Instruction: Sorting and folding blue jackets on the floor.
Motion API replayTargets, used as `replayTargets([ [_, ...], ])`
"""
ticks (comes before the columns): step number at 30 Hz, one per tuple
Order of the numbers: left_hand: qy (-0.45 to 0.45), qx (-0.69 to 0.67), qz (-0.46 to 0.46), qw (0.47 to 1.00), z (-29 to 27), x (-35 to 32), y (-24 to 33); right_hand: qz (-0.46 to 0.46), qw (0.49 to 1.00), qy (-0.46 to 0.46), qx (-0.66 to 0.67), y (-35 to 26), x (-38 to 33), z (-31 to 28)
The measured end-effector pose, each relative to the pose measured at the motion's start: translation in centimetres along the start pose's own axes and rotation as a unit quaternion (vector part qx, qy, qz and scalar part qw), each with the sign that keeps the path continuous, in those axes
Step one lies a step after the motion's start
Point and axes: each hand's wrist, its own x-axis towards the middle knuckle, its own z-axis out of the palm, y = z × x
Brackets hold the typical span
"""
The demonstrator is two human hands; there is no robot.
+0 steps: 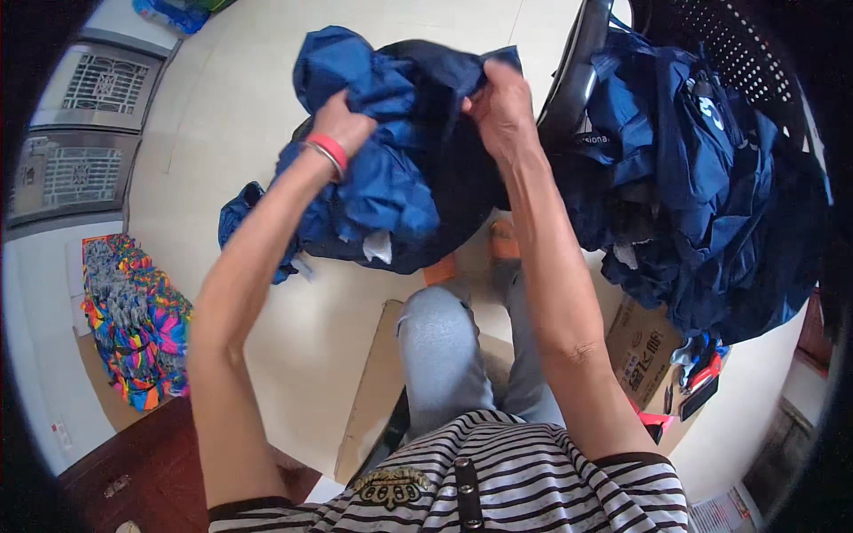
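Both my arms reach forward over a bunched dark blue garment (382, 191), made of thin, slightly shiny cloth with a near-black part on its right side. My left hand (345, 129), with a red band and a bangle at the wrist, is closed on a fold of the brighter blue cloth. At the upper right edge of the garment, my right hand (499, 99) pinches the dark cloth between thumb and fingers. A small white tag (378, 247) shows low on the garment. The cloth hangs in front of my knees, and its exact kind cannot be made out.
On the right, a heap of navy garments (693, 186) lies over a black chair (733, 49) with a perforated back. Below it a cardboard box (641, 351) carries small items and a phone (699, 399). Multicoloured bundles (138, 324) stand along the left wall.
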Motion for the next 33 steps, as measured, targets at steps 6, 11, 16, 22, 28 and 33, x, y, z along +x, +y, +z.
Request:
replayTargets([
  [6,-0.052,0.09,0.058,0.993,7.6,-5.6,0.9,0.182,0.942,0.058,0.276,2.9,0.3,0.9],
  [11,-0.07,0.136,0.202,0.967,11.8,-4.6,-2.9,0.21,0.947,-0.041,0.241,3.4,-1.6,3.0],
  [16,-0.12,-0.482,0.11,0.861,8.1,-0.6,-4.3,0.212,0.926,-0.276,0.149,1.4,-4.5,3.0],
  [22,-0.22,-0.488,0.044,0.843,3.5,8.6,-2.8,0.235,0.896,-0.232,0.295,0.2,-2.3,0.3],
  [28,-0.419,-0.48,-0.116,0.762,2.8,15.5,-7.1,0.241,0.884,-0.296,0.268,0.5,-3.4,2.5],
  [33,-0.322,-0.52,-0.118,0.782,9.6,5.1,-5.8,0.338,0.877,-0.181,0.289,1.8,-4.5,1.7],
])
